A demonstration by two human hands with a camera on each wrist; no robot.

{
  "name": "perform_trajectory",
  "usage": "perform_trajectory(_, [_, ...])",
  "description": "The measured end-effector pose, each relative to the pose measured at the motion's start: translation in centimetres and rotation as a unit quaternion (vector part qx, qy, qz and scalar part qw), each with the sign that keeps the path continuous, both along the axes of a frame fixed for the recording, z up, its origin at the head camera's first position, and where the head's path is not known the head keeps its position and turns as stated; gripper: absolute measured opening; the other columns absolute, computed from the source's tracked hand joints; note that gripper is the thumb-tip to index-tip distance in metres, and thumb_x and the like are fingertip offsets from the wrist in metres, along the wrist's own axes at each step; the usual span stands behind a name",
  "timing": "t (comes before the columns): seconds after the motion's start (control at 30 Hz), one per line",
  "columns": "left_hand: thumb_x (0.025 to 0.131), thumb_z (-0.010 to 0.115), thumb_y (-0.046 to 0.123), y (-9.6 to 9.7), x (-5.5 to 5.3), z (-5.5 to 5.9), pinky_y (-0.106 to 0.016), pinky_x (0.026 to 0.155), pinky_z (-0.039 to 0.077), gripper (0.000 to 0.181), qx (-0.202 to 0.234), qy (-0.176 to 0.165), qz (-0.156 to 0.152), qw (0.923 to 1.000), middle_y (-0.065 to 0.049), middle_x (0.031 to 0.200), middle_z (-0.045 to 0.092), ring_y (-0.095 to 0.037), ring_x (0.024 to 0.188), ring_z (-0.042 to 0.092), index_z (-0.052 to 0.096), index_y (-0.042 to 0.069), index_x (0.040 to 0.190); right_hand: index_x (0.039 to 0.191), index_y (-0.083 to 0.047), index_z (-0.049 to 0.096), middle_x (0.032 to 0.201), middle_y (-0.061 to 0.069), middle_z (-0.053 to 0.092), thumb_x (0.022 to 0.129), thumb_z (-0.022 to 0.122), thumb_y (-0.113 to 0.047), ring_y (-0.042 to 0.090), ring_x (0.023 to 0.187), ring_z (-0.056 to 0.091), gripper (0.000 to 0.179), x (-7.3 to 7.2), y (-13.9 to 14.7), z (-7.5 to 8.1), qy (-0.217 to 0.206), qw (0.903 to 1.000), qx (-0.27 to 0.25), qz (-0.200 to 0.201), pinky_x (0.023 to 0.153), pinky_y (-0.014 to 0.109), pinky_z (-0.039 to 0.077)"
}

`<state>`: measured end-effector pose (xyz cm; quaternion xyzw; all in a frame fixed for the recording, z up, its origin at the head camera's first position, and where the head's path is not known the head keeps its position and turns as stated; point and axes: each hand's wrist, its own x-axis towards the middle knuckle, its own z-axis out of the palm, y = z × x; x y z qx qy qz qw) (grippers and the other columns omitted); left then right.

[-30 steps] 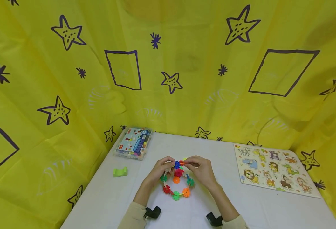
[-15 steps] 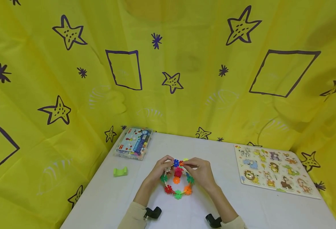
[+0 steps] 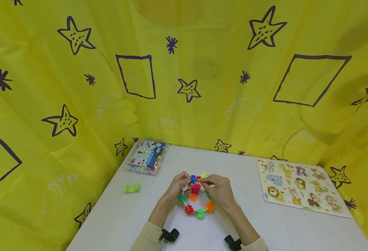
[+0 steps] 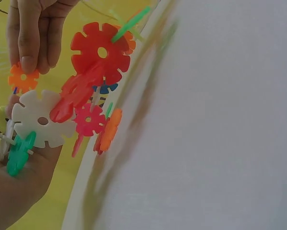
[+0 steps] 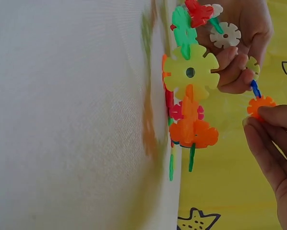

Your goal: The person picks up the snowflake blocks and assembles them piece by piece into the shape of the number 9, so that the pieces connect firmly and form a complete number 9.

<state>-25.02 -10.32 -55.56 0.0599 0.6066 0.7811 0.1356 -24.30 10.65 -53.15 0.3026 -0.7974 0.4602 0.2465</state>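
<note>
Carefully, a person's two hands hold up a loop of notched plastic flower discs [image 3: 188, 209] over the middle of a white-covered desk [image 3: 234, 167], well in from its left and right edges. The left hand [image 3: 175, 189] pinches a pale yellow disc [image 5: 252, 68] in its fingers; opposite, the right hand [image 3: 220, 189] pinches an orange disc [image 5: 255, 104] between thumb and fingers. A blue disc [image 3: 193, 179] bridges the short gap between the two grips. From the left hand a white disc [image 3: 184, 187] and a green disc run down to the red one, and so around the loop's near side toward the right hand. A pink disc [image 3: 195, 189] shows inside the ring. The loop throws a soft shadow on the cloth; whether its lowest pieces touch down, I cannot tell. At the desk's far left corner sits a clear craft box [image 3: 146, 157] with a printed label, and nearer along the left edge lies a light green block [image 3: 132, 188]. Toward the far right corner rests an animal puzzle board [image 3: 303, 201]. Behind hangs a yellow curtain [image 3: 215, 115] patterned with starfish.
</note>
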Motion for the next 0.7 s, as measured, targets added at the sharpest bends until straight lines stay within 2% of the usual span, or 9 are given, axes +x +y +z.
perform_trajectory(0.27, [0.107,0.048,0.013,-0.26,-0.16,-0.01,-0.028,0.065,0.044,0.014,0.001,0.012,0.002,0.9999,-0.002,0.075,0.057,-0.017,0.066,0.051,0.051,0.012,0.094,0.085,-0.003,0.082,0.082,0.003,0.078,0.078,0.088,0.006,0.015,0.069,0.076,0.013,-0.02,0.03,0.01,-0.043,0.9986,-0.033,-0.002,0.062,0.018,0.057])
perform_trajectory(0.7, [0.108,0.045,0.011,0.09,0.03,0.07,-0.025,0.065,0.048,0.015,0.004,0.003,-0.015,0.9999,-0.002,0.075,0.057,-0.016,0.065,0.051,0.050,0.009,0.094,0.085,-0.002,0.082,0.081,0.003,0.078,0.078,0.087,0.006,0.015,0.070,0.076,0.012,0.19,-0.39,-0.25,-0.037,0.9983,-0.045,0.002,0.063,0.019,0.058])
